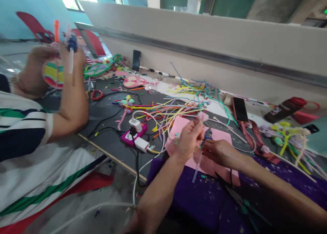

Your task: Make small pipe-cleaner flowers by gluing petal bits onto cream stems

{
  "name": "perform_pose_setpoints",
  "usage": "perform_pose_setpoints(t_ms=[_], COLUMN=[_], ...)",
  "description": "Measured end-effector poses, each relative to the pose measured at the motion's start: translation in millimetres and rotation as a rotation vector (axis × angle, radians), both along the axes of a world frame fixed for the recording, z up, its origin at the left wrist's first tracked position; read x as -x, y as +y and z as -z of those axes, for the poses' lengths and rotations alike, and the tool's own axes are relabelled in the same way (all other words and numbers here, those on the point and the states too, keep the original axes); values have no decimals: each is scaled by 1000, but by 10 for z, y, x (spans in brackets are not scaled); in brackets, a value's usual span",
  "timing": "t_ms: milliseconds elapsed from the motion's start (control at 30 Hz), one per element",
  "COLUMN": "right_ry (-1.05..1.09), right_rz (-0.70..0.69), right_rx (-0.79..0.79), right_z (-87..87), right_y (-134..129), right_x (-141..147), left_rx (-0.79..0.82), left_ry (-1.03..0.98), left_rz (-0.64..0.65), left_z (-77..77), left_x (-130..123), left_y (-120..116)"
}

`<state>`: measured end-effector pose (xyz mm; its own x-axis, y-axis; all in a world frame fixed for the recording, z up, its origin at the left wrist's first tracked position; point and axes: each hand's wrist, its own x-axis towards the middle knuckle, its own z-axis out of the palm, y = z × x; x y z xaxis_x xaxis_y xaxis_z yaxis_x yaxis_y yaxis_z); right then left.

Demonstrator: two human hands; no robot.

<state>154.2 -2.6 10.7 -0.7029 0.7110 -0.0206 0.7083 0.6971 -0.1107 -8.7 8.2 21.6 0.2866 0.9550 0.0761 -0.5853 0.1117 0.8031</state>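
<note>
Near the centre of the frame, the left hand (189, 138) had its fingers pinched narrow on a fluffy pink tuft (202, 116), held upright, apparently so its top stayed uncrushed and its lower part faced the other hand. Just beside it, the right hand (218, 154) had its fingers curled around a blue glue gun (208, 134), whose clear glue stick (197, 169) hung toward the lower middle, likely free to feed; whether the tip touched the tuft I could not tell.

Beneath both hands lay a pink sheet (182, 123), probably there to catch drips, partly over a purple cloth (189, 193). Fuzzy stems (173, 107) spread across the bench (107, 106) above, seemingly kept within reach. The magenta socket block (143, 131) sat left of the hands, presumably so cords could reach. At the left edge, a co-worker (25, 125) gripped a similar gun (72, 43).
</note>
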Motion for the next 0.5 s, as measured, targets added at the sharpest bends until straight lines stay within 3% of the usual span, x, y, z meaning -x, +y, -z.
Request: perform_pose_setpoints(t_ms=[100, 233, 367, 500], right_ry=[77, 90, 53, 113], right_rz=[40, 62, 95, 143], right_rx=[-7, -16, -51, 35], right_z=[-14, -115, -153, -132], right_y=[84, 245, 425, 605], right_x=[-107, -158, -110, 4], left_rx=[-17, -25, -49, -31], left_ry=[-40, -65, -73, -60], left_rz=[50, 9, 26, 5], left_z=[21, 7, -7, -9], left_x=[-100, -78, -48, -60], left_y=[-55, -73, -76, -75])
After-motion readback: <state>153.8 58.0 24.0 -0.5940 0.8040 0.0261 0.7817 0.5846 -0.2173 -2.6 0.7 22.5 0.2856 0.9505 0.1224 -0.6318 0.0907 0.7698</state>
